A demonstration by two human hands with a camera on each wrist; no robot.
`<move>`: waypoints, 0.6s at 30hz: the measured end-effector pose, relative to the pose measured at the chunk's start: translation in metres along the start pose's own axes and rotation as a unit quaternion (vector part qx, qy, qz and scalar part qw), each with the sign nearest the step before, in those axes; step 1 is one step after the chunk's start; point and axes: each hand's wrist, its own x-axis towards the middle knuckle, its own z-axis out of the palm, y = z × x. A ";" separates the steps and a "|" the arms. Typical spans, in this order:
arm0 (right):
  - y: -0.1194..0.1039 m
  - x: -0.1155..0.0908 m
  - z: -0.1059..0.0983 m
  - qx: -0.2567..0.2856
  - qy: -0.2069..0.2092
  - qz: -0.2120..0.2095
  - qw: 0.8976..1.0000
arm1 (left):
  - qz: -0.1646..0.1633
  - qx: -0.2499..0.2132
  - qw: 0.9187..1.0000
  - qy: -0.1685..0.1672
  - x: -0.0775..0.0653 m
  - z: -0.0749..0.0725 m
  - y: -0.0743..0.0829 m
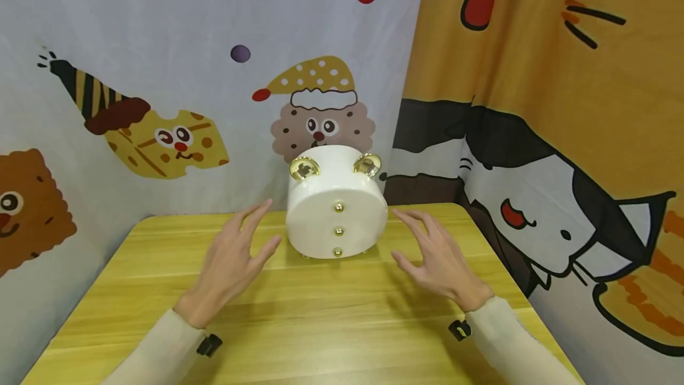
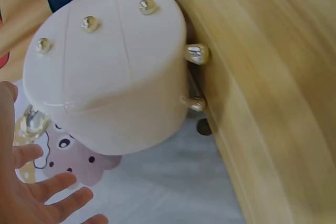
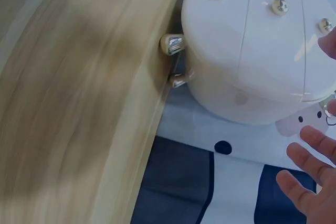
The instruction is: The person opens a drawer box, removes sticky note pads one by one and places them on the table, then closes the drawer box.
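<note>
A white rounded box (image 1: 312, 224) stands at the far side of the table. It has two gold ears (image 1: 367, 165) on top and gold knobs (image 1: 339, 231) in a vertical row down its front. Seams (image 2: 125, 45) across the front, seen in the left wrist view, divide it into three drawer-like sections, one knob on each. Short gold feet (image 3: 172, 44) hold it up. To the box's left is my left hand (image 1: 230, 257), fingers extended and apart from it. My right hand (image 1: 435, 257) mirrors it on the right, fingers spread and holding nothing.
The wooden table (image 1: 320, 325) ends just behind the box, against a light curtain (image 1: 176, 10) printed with cartoon food. An orange curtain (image 1: 534, 64) with a cartoon cat hangs along the right side. Small black devices (image 1: 209, 345) are strapped at both wrists.
</note>
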 end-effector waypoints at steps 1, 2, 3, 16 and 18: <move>-0.001 0.001 0.000 0.002 0.009 -0.004 1.000 | 0.001 -0.005 1.000 0.002 0.002 0.000 0.002; -0.002 0.003 0.001 0.004 0.017 -0.007 1.000 | 0.001 -0.011 1.000 0.002 0.005 0.001 0.003; -0.003 0.004 0.001 0.007 0.023 -0.010 1.000 | 0.001 -0.017 1.000 0.002 0.007 0.002 0.005; -0.019 0.017 -0.003 0.048 0.055 -0.025 0.997 | -0.013 -0.040 0.999 -0.012 0.028 0.009 0.025; -0.020 0.019 -0.003 0.050 0.053 -0.024 0.997 | -0.018 -0.042 0.999 -0.014 0.030 0.010 0.026</move>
